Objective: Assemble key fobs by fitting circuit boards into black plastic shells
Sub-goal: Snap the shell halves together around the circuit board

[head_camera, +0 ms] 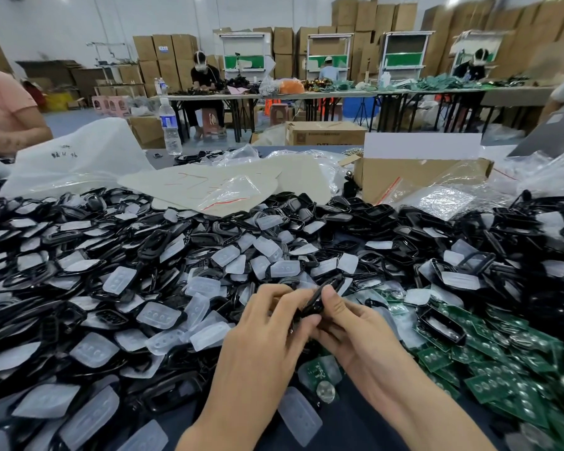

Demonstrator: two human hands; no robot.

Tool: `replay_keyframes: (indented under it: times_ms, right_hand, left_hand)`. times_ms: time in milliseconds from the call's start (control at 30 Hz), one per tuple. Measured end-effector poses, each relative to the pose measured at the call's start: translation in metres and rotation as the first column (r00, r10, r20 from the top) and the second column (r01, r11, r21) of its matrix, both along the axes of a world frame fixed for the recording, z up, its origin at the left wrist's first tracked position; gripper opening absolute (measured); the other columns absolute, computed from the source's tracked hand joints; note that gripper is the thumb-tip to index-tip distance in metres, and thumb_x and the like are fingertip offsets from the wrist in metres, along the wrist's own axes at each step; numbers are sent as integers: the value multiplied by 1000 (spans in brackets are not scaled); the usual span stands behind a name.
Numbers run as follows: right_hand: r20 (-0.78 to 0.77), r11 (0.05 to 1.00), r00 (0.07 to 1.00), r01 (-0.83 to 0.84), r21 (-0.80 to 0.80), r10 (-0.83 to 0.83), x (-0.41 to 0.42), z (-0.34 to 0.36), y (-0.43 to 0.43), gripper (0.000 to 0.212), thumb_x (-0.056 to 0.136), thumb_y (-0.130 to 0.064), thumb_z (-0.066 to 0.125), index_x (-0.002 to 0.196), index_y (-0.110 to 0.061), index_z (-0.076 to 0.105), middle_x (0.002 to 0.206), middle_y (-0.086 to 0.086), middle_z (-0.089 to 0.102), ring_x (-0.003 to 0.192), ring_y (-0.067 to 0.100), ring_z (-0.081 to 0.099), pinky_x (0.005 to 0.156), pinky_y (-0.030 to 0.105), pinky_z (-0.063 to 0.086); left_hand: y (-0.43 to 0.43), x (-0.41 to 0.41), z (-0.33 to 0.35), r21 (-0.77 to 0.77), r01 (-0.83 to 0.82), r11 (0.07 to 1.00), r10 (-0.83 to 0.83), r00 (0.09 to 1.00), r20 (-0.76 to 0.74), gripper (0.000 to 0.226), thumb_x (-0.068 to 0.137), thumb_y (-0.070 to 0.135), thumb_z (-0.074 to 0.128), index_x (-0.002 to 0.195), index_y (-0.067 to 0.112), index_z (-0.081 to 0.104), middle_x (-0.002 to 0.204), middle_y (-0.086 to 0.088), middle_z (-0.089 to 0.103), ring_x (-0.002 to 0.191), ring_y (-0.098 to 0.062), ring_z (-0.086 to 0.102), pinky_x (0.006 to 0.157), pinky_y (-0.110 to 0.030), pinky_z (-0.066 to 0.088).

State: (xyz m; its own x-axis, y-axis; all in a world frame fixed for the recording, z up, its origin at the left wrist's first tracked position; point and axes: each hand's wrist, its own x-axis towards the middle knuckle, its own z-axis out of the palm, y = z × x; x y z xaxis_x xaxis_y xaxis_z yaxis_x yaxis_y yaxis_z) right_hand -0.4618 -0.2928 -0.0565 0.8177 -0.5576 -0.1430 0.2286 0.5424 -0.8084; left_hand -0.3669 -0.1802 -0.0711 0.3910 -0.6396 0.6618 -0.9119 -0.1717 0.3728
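Observation:
Both my hands meet in front of me around one black plastic shell (314, 304), held edge-on. My left hand (267, 333) grips its left side with curled fingers. My right hand (349, 327) pinches its right side, thumb on top. Whether a board sits inside the shell is hidden by my fingers. A green circuit board (319, 369) with a round coin cell lies on the table just below my hands. A pile of green circuit boards (502, 362) spreads to the right. One open black shell (442, 325) lies on that pile.
A big heap of black shells and translucent rubber button pads (157, 281) covers the table left and ahead. Beyond it lie plastic bags (75, 164), a cardboard box (417, 177) and a water bottle (169, 125). A person's arm (7, 115) is at far left; other workers sit behind.

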Motion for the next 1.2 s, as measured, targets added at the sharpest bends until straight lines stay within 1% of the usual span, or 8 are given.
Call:
replay_keyframes:
  times_ms: [100,200,367,567,733,900,1000,1200]
  right_hand:
    - [15,999,1000,10,44,-11,0,1,4,38,75,-33,75,96,-1,80,101,19,75,90,22,71,79,29,62]
    - [18,998,1000,7,65,-8,1,1,7,30,77,-30,74,90,-4,81,99,17,76,85,19,72,71,23,59]
    - [21,998,1000,6,62,-7,2,-1,10,30,76,-31,74,91,-7,82,98,13,78,86,14,75,71,20,59]
    - [45,997,999,-23,75,20,0,-2,8,34,72,-34,77,88,-4,82,99,16,77,89,19,75,73,22,59]
    - [42,994,999,-32,108,27,-2,2,9,37,78,-33,75,88,2,79,99,21,75,88,20,75,73,22,60]
    - [54,968,998,-3,251,-11,-2,5,11,33,85,-28,72,88,4,79,94,21,74,79,20,74,65,21,60]
    - [33,953,999,25,302,-37,-1,5,11,31,84,-28,73,84,2,80,95,20,74,77,19,74,63,22,60]
    - [37,957,999,9,290,-21,0,0,9,43,81,-30,74,103,7,75,106,20,75,86,19,75,68,23,61]
  left_hand:
    - [-3,-1,-3,-35,31,999,-29,998,48,21,100,39,58,119,29,56,111,14,53,94,-4,60,61,-25,56]
    - [-6,-2,-5,-69,49,996,-49,999,11,18,100,36,56,115,26,58,106,15,53,93,-4,58,67,-25,55]
    - [-8,-1,-8,-150,54,987,-57,998,-21,15,99,30,59,107,19,66,94,16,47,84,-4,51,70,-23,47]
    - [-9,0,-9,-208,97,973,-96,995,15,9,96,22,66,101,16,70,88,12,49,80,-9,52,67,-25,48]
    - [-9,-1,-10,-219,106,970,-95,994,58,17,99,25,60,106,14,71,91,10,52,81,-11,54,70,-27,51]
    - [-11,-7,-8,-217,61,974,-76,995,-60,20,100,34,55,114,23,61,103,15,51,94,-7,57,80,-24,52]
    - [-11,-7,-7,-200,44,979,-54,998,-44,15,102,32,57,111,21,61,105,14,51,96,-9,58,80,-24,52]
    - [-11,-6,-6,-187,36,982,-29,999,40,12,100,27,58,102,15,62,95,9,48,84,-9,54,72,-24,50]
